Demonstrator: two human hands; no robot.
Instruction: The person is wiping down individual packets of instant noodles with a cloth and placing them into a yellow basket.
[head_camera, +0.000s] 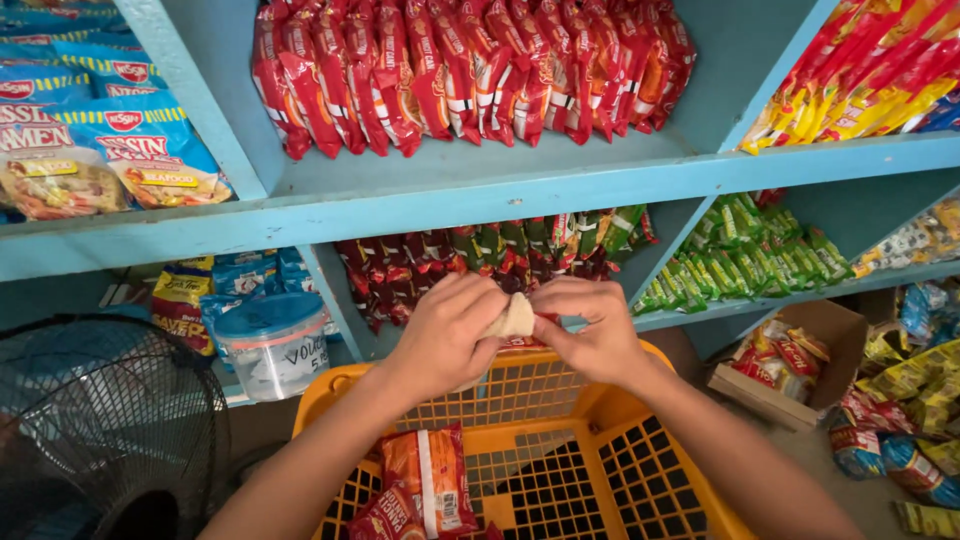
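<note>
Head view, looking down: both hands meet over the far rim of an orange plastic basket (600, 400). Left hand (445, 335) is curled closed around a small beige packet (516, 318); right hand (598, 328) pinches the packet's other end with fingertips, rest of the fingers bent in. Packet sits right between the two hands, touching both, held just above the basket rim and in front of the lower blue shelf (480, 185). Holding it from both ends looks like a tear-or-unfold grip; which one, hard to tell, most of it is hidden by fingers.

Inside the basket, near edge: a couple of red-and-orange snack packs (430, 480), lying flat, well below the hands.

Shelf cubbies keep stock sorted by kind: red sachets (460, 70) upright in a row above, dark red and green sachets (480, 255) behind the hands, green packs (750, 250) to the right, blue noodle packs (110, 150) upper left. Clear tub with blue lid (275, 345) sits left of the basket, black fan grille (100, 420) at lower left, open cardboard box of packs (790, 360) on the right.
</note>
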